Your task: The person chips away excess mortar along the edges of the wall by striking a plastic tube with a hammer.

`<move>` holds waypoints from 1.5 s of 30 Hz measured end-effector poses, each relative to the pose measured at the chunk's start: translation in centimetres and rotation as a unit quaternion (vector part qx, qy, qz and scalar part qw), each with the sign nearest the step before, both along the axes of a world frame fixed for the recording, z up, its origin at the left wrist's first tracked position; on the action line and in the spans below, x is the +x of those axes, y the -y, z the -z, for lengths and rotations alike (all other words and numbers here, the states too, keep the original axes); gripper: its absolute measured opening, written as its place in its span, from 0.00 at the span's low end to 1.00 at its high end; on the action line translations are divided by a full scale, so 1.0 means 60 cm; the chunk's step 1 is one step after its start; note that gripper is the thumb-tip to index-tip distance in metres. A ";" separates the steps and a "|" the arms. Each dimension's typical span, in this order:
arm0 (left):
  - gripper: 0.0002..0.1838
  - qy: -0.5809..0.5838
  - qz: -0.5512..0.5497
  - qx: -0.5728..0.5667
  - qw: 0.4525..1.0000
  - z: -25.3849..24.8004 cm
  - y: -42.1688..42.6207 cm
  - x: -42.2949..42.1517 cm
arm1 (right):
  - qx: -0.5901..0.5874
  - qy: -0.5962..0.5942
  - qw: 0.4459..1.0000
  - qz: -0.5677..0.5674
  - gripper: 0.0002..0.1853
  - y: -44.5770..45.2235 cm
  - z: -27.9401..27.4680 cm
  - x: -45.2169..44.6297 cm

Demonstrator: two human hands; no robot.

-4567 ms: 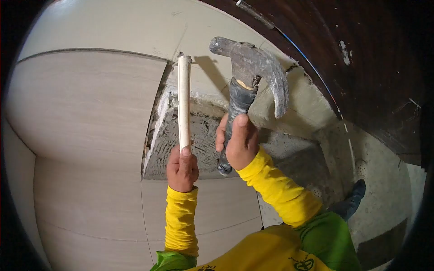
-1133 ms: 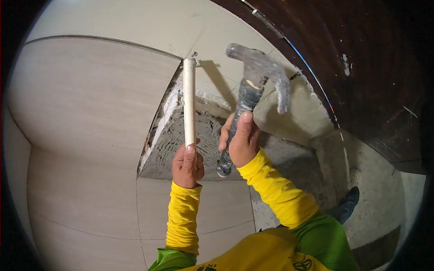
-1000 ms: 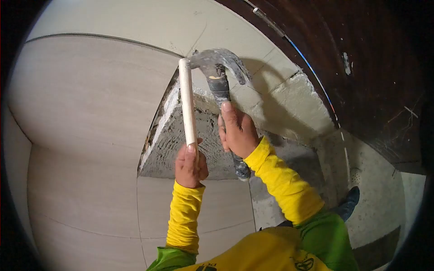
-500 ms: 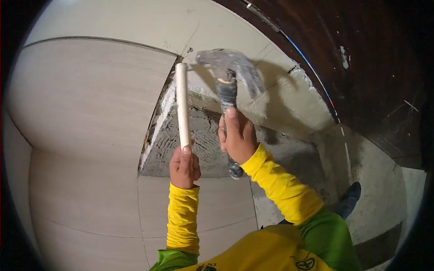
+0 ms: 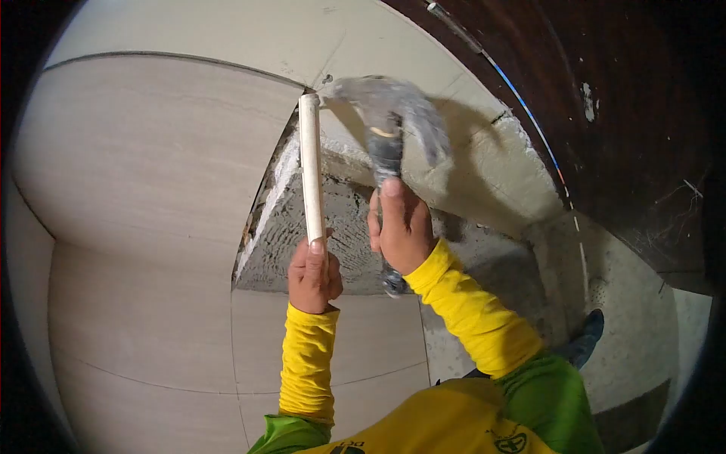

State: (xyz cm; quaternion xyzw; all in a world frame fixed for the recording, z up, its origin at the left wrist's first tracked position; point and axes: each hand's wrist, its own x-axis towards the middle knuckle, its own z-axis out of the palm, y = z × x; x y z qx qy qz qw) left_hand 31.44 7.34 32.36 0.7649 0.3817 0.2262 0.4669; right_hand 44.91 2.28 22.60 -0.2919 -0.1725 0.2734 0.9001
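My left hand [image 5: 312,278] is closed around the lower end of a narrow off-white strip [image 5: 311,170], held lengthwise away from me. I cannot tell what the strip is made of. In my right hand [image 5: 403,227] is a hammer [image 5: 387,144] with a dark handle; its grey-smeared head is blurred and looks like a claw hammer's. The left side of the head is close to the strip's far end; whether they touch I cannot tell. Beneath both hands lies a bed of grey ridged mortar [image 5: 295,227] with a white edge along its left side.
Large beige tiles [image 5: 151,166] cover the left side, and another tile [image 5: 340,333] lies in front of the mortar. A pale wall [image 5: 484,166] stands behind it. At the upper right is a dark brown panel [image 5: 620,113]. A dark shoe [image 5: 586,337] shows at the right.
The view has shifted slightly. The strip's top has risen a little beside the tile edge, and the hammer has moved slightly right. Both hands keep their grips.
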 end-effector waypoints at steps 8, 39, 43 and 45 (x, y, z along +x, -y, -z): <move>0.22 -0.013 -0.031 -0.025 0.999 0.015 0.012 -0.019 | -0.032 -0.045 0.993 -0.100 0.33 0.018 -0.012 0.021; 0.21 0.008 0.088 0.037 0.995 0.008 0.023 0.055 | -0.126 -0.031 0.987 -0.090 0.35 0.164 0.063 -0.011; 0.22 -0.007 0.044 0.067 0.997 0.050 0.020 0.030 | -0.142 -0.058 0.986 -0.062 0.34 0.179 0.056 0.011; 0.21 -0.007 0.043 0.038 0.998 0.081 0.030 0.004 | -0.142 -0.065 0.986 -0.060 0.34 0.186 0.058 0.018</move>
